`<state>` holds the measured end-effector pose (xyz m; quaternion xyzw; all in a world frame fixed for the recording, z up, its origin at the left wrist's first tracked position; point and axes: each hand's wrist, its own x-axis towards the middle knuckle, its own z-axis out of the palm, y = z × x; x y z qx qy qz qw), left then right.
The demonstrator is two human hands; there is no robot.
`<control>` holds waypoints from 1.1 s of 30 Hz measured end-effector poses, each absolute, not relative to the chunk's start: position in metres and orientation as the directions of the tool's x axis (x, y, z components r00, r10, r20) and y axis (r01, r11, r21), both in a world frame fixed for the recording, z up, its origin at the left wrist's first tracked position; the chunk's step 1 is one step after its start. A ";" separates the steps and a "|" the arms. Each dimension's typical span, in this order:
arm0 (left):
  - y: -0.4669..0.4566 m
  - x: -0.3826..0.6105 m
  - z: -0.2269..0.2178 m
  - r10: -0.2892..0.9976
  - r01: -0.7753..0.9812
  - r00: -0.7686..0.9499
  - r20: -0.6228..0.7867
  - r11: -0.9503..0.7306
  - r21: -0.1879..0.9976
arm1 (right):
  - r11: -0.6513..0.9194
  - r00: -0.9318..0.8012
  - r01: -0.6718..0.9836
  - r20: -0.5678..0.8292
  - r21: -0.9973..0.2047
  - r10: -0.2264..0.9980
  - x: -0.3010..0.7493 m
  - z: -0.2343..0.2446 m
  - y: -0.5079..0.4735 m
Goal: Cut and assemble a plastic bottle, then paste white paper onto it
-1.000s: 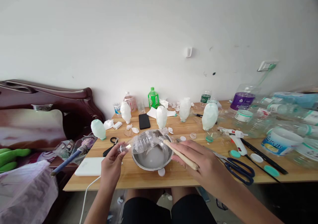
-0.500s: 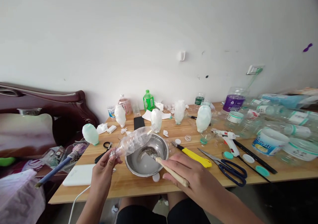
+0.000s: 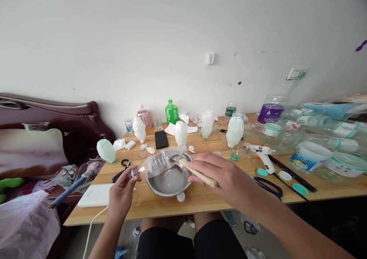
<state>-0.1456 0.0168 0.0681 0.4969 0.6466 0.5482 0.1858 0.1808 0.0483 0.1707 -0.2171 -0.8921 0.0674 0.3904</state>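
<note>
My left hand [image 3: 124, 188] is closed round the neck end of a clear plastic bottle [image 3: 155, 164], which lies slanted over a metal bowl [image 3: 169, 193]. Whitish liquid [image 3: 171, 179] sits in the bowl. My right hand [image 3: 212, 171] grips the wooden handle of a brush [image 3: 200, 173]; the brush's head is over the bowl beside the bottle's far end, and whether it touches the bottle I cannot tell. Behind the bowl stands a bottle shape wrapped in white paper [image 3: 181, 134], with similar ones [image 3: 207, 124] [image 3: 235, 132] to its right.
Right of the bowl lie dark-handled scissors [image 3: 268, 187], partly behind my right arm, and a glue gun [image 3: 266, 162]. Many clear bottles crowd the table's right end. A phone [image 3: 161, 139] lies behind the bowl. On the left are a white box-like device [image 3: 95, 196] and smaller scissors [image 3: 122, 170].
My right hand has lifted the brush up from the liquid toward the bottle's far end. My left hand has shifted slightly, tipping the bottle's far end lower. The camera view has moved a little.
</note>
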 end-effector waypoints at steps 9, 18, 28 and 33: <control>0.009 -0.140 0.060 0.769 0.542 -0.319 0.554 -0.331 0.772 | 0.867 -0.606 0.321 0.621 -0.380 0.497 0.177 0.176 0.058; 0.008 -0.143 0.067 0.731 0.509 -0.478 0.487 -0.222 0.832 | 0.857 -0.673 0.287 0.547 -0.428 0.498 0.180 0.176 0.037; 0.007 -0.143 0.068 0.796 0.413 -0.492 0.353 -0.143 0.899 | 0.855 -0.702 0.339 0.499 -0.392 0.507 0.177 0.160 0.035; 0.011 -0.142 0.066 0.833 0.209 -0.478 0.278 -0.199 0.957 | 0.868 -0.651 0.309 0.579 -0.388 0.490 0.182 0.158 0.039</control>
